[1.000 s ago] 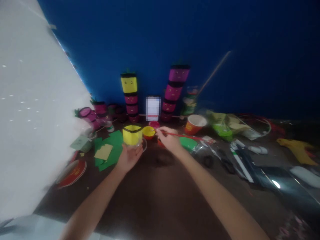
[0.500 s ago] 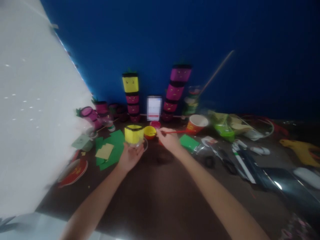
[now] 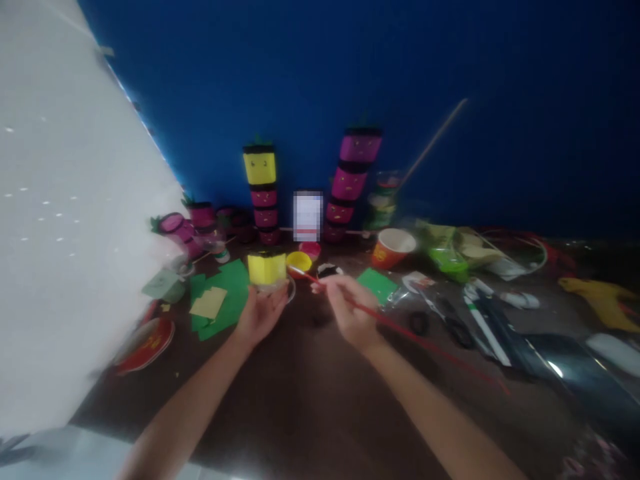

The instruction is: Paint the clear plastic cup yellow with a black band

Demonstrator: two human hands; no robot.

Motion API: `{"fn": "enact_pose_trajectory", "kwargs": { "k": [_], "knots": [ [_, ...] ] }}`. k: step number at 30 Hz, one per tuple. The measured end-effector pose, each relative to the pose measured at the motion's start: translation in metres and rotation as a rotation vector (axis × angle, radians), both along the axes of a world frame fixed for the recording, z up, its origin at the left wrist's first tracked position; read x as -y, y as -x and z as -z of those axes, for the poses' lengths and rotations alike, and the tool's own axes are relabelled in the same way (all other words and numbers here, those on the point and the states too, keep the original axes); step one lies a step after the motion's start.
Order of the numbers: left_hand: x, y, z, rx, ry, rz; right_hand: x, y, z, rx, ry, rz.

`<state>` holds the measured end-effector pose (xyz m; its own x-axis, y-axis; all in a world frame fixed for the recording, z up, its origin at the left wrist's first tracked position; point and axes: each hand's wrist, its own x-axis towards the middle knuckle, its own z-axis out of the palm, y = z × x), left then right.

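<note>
A small plastic cup (image 3: 267,269), painted yellow with a black rim and a clear base, rests in the fingers of my left hand (image 3: 263,315). My right hand (image 3: 353,312) is closed around a thin red paintbrush (image 3: 309,276), whose long handle slants down to the right. Its tip points left, close to the cup's right side; I cannot tell whether they touch. Just behind the tip is a yellow paint pot (image 3: 299,261), with a pink pot (image 3: 310,250) behind it. A black-and-white pot (image 3: 330,270) shows behind my right fingers.
Stacked painted cups with faces stand at the back, a yellow-topped tower (image 3: 261,168) and a purple tower (image 3: 349,181). Green paper (image 3: 227,313) lies left. On the right are a red paper cup (image 3: 394,248), scissors (image 3: 455,327) and a yellow glue gun (image 3: 603,301).
My right hand has drawn back toward me from the yellow pot. The brush has swung round, its tip now beside the cup. My left hand keeps its place, with the cup tilted slightly differently.
</note>
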<state>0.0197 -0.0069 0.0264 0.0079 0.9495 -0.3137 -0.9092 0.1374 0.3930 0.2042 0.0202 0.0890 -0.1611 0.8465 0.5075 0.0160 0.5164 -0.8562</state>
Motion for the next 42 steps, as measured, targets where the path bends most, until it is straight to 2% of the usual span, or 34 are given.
{"fn": "enact_pose_trajectory", "kwargs": {
  "k": [7, 16, 21, 26, 31, 36, 42],
  "knots": [
    [0.003, 0.001, -0.001, 0.019, -0.032, 0.001, 0.007, 0.009, 0.003, 0.006, -0.013, -0.03],
    [0.001, 0.0, -0.001, 0.057, 0.021, -0.04, 0.009, 0.007, 0.0, 0.123, -0.023, -0.087],
    [0.003, -0.001, -0.004, 0.054, 0.001, 0.002, 0.01, 0.008, -0.002, 0.091, -0.037, -0.045],
    [0.003, -0.001, -0.005, 0.069, 0.02, -0.029, 0.013, 0.008, -0.008, 0.202, -0.08, -0.076],
    [0.004, -0.001, -0.003, 0.058, -0.006, -0.011, 0.017, 0.007, -0.011, 0.17, -0.098, -0.022],
    [0.004, 0.001, 0.0, 0.046, -0.006, -0.001, 0.019, 0.004, -0.014, 0.189, -0.109, -0.061],
    [0.005, 0.001, 0.004, 0.064, -0.035, 0.042, 0.021, 0.001, -0.018, 0.113, -0.088, 0.024]
  ]
}}
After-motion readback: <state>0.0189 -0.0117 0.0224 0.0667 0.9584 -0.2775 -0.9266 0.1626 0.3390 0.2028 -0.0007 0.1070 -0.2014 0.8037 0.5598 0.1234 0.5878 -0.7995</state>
